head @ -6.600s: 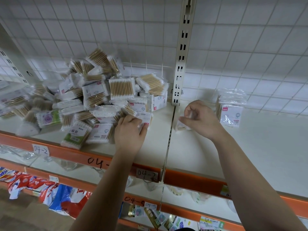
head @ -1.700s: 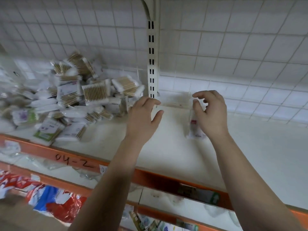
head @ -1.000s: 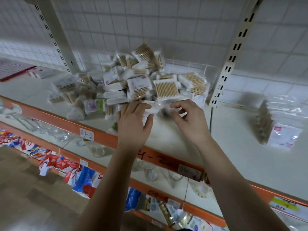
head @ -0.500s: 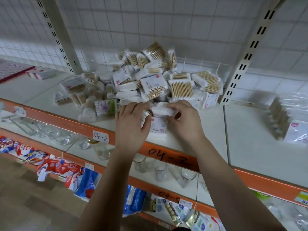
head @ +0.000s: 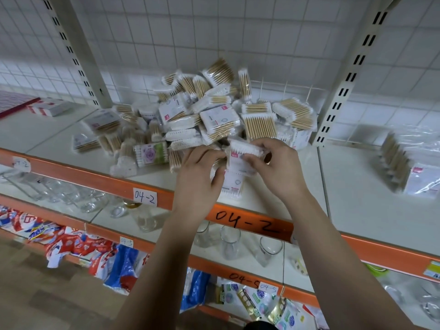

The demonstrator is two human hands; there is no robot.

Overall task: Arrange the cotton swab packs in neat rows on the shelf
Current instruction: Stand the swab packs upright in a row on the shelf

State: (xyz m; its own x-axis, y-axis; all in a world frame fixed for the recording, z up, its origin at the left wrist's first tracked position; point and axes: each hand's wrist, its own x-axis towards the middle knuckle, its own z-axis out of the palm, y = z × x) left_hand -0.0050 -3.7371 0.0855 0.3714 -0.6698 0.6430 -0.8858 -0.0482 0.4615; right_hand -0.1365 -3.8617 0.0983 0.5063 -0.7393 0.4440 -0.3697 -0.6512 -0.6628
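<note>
Right hand (head: 278, 170): fingers curled over the far, white-tipped end of the held pack (head: 239, 154), thumb beneath, pinching it.
Left hand (head: 198, 179): fingers curled against the held pack's left edge, thumb touching the lower pack (head: 232, 184).
Held pack: between both hands, at the near edge of the pile (head: 214, 120) and just above the lower pack.
Lower pack: flat on the shelf (head: 357, 210), close to its orange front rail.
Pile: loose cotton swab packs heaped in the left bay, reaching back to the wire grid.
Standing packs (head: 395, 167): a few on edge in the right bay, well apart from the hands.
Label (head: 145, 196): reads "04-2", on the rail left of the left hand.
Glasses (head: 229, 244): on the shelf below.
</note>
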